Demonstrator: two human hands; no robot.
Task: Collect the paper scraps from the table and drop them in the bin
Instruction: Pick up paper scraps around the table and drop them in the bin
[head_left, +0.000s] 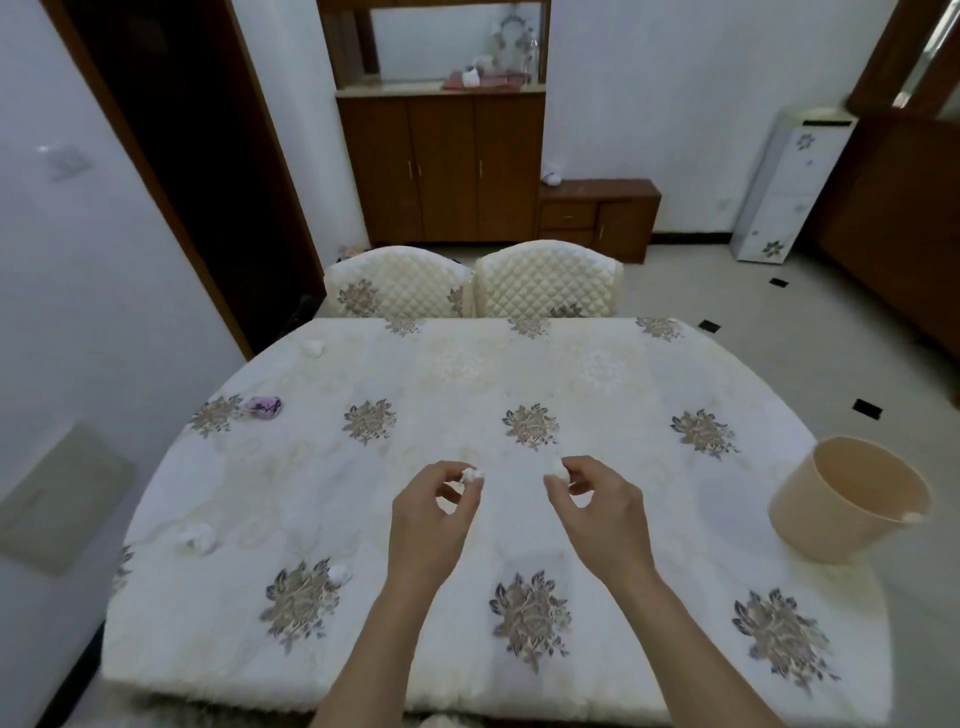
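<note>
Pinching scraps (471, 475), both hands (434, 514) raised

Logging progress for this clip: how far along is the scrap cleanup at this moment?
Early to midway. Done: little can be confirmed; the bin at the table's right edge shows only a hint of white by its rim. In hand: left hand and right hand each pinch a white scrap. Left: white scraps at and a purple scrap.
</note>
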